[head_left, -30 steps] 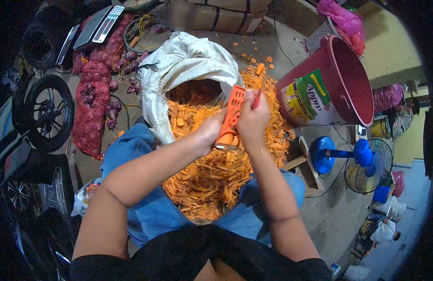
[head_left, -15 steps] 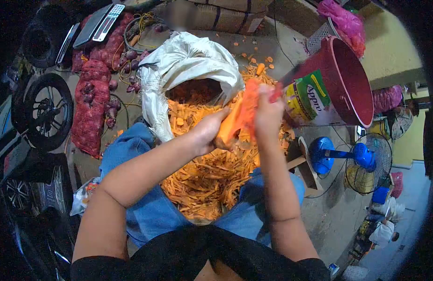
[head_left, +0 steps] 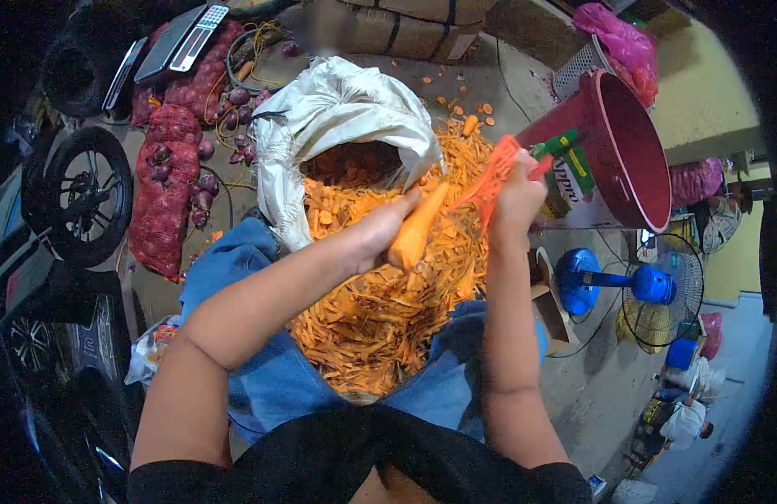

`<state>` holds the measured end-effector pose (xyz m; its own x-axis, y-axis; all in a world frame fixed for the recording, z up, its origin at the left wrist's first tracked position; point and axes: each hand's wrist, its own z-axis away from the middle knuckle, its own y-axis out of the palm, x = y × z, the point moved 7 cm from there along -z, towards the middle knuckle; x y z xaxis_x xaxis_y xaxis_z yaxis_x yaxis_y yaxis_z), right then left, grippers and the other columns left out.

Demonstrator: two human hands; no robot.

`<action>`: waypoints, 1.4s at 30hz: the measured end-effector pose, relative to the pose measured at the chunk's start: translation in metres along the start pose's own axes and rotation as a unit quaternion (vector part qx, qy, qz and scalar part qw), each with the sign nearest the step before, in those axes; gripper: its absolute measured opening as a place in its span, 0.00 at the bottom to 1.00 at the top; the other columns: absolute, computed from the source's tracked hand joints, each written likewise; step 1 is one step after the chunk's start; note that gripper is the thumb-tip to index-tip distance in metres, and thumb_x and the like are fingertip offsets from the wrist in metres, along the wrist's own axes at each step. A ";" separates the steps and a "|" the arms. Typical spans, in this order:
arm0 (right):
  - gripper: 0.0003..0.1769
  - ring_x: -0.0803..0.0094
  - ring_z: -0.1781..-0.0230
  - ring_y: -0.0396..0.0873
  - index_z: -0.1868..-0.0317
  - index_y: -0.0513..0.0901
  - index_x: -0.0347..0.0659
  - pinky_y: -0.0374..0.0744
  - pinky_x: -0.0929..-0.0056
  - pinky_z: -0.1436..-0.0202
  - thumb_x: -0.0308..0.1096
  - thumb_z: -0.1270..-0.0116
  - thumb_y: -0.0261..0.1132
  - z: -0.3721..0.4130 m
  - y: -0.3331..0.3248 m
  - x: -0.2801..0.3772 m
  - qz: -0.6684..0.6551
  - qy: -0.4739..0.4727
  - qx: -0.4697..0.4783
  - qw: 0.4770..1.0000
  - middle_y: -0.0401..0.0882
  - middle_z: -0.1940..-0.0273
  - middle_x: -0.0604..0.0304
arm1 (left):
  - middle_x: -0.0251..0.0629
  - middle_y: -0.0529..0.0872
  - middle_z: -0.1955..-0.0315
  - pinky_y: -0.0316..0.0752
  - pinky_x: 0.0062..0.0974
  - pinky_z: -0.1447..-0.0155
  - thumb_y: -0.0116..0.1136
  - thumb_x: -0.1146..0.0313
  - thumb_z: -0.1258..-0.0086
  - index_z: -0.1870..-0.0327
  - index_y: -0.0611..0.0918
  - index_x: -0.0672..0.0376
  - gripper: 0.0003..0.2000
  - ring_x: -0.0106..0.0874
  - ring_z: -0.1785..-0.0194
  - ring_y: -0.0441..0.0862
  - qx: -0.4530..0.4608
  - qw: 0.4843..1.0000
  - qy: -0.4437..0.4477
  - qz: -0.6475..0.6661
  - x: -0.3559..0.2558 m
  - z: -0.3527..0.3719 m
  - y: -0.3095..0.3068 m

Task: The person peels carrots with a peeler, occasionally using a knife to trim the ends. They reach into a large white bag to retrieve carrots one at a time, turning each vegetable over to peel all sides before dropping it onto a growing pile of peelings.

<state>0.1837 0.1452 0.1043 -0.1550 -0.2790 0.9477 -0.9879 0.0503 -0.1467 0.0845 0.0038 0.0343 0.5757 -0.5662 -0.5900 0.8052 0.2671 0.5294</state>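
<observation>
An orange peeled carrot (head_left: 419, 228) lies in my left hand (head_left: 383, 233), tilted up and to the right, its thick end near my palm. My right hand (head_left: 520, 197) is wrapped round a red-orange peeler (head_left: 494, 178), held to the right of the carrot and apart from it. Below both hands a large heap of orange peelings (head_left: 367, 323) spreads between my knees. Behind the heap stands an open white sack (head_left: 350, 97), with more orange pieces in its mouth.
A red bucket (head_left: 611, 151) tilts at the right, above a blue fan (head_left: 653, 281). Red net sacks of onions (head_left: 163, 202) and a scale (head_left: 174, 42) are at the left, near a motorcycle wheel (head_left: 88, 197). A person (head_left: 684, 420) is at the far right.
My right hand has moved right and slightly up with the peeler, away from the carrot. My left hand still holds the carrot in nearly the same place.
</observation>
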 end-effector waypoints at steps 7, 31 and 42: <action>0.10 0.68 0.75 0.72 0.68 0.74 0.35 0.69 0.73 0.70 0.33 0.43 0.51 0.027 0.036 0.017 0.179 0.010 0.335 0.925 0.73 0.76 0.53 | 0.48 0.76 0.74 0.68 0.28 0.65 0.51 0.61 0.50 0.61 0.72 0.63 0.17 0.37 0.71 0.75 -0.209 0.819 0.340 -0.412 -0.085 0.017 -0.023; 0.13 0.78 0.74 0.69 0.58 0.69 0.41 0.69 0.80 0.72 0.37 0.41 0.49 0.109 0.087 -0.046 -0.214 0.371 0.414 0.803 0.70 0.70 0.64 | 0.40 0.73 0.69 0.63 0.25 0.52 0.55 0.66 0.50 0.65 0.76 0.58 0.11 0.33 0.60 0.70 -0.033 0.744 0.518 -0.420 -0.094 0.038 0.012; 0.20 0.70 0.62 0.73 0.50 0.59 0.33 0.73 0.76 0.61 0.24 0.44 0.50 0.058 0.079 -0.049 -0.061 0.254 0.406 0.876 0.69 0.58 0.52 | 0.39 0.77 0.65 0.65 0.22 0.51 0.58 0.70 0.52 0.55 0.72 0.59 0.20 0.27 0.59 0.73 -0.089 0.832 0.299 -0.458 -0.089 0.023 -0.036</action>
<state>0.1130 0.1072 0.0294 -0.2294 0.2389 0.9436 -0.7082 -0.7059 0.0066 0.0009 0.0264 0.0821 -0.3670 -0.1202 -0.9224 0.9227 0.0793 -0.3774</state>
